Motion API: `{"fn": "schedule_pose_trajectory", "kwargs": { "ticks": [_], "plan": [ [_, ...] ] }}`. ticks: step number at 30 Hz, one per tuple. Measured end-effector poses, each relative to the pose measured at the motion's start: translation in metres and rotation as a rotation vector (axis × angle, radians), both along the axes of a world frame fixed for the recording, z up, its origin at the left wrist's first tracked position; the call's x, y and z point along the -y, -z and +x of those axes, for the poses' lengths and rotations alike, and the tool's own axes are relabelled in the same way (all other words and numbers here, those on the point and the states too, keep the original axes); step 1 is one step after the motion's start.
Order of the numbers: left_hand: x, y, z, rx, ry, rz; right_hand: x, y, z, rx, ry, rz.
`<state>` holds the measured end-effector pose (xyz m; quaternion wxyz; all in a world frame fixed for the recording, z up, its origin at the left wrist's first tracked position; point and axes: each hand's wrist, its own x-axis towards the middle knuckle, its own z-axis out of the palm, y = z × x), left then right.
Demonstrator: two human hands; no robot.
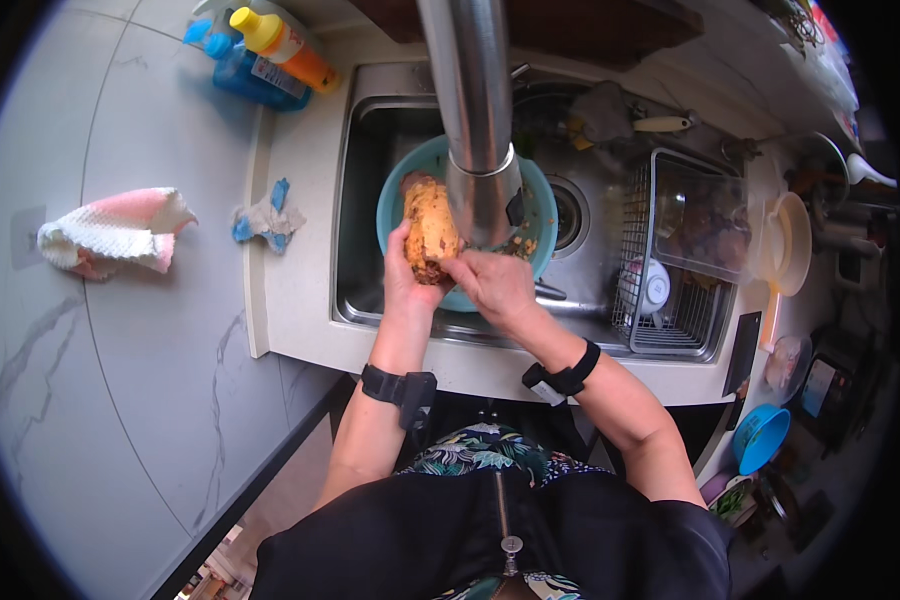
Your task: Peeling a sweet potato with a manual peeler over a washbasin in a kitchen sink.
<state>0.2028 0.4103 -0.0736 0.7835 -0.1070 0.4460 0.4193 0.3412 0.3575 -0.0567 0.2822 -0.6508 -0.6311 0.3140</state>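
Observation:
A large orange-yellow root vegetable [430,225] with rough brown patches is held over a turquoise plastic basin [391,176] in the steel sink [359,165]. My left hand [409,277] cradles it from the left and below. The curled fingers of my right hand [499,283] pinch its near end; their undersides are hidden, so I cannot tell whether they also hold something small. Just beyond, the thick metal faucet [480,135] hangs over the basin and blocks part of it. Small yellow-orange bits [523,246] lie inside the basin.
On the right of the sink sits a wire basket [634,300] with a white bowl [654,285] and a clear plastic container [701,217]. A dark-bladed knife [742,354] and a blue bowl [761,439] lie farther right. Bottles [259,79] and a rag [270,217] occupy the left counter.

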Motion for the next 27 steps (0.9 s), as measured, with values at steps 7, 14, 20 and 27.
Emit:
{"fn": "schedule_pose_trajectory", "kwargs": {
  "ticks": [7, 14, 20, 27],
  "plan": [
    [-0.002, 0.018, 0.003, -0.053, -0.090, 0.101, 0.005, 0.009, -0.014, 0.065, -0.013, 0.054],
    [0.000, 0.011, 0.000, -0.074, -0.089, 0.096, 0.000, -0.002, -0.009, 0.019, -0.018, -0.012],
    [-0.007, 0.012, 0.009, -0.129, -0.150, 0.201, 0.009, 0.016, -0.019, -0.047, 0.027, 0.007],
    [0.002, 0.011, 0.001, -0.147, -0.160, 0.225, 0.001, -0.006, -0.012, 0.000, -0.042, -0.051]
  ]
}}
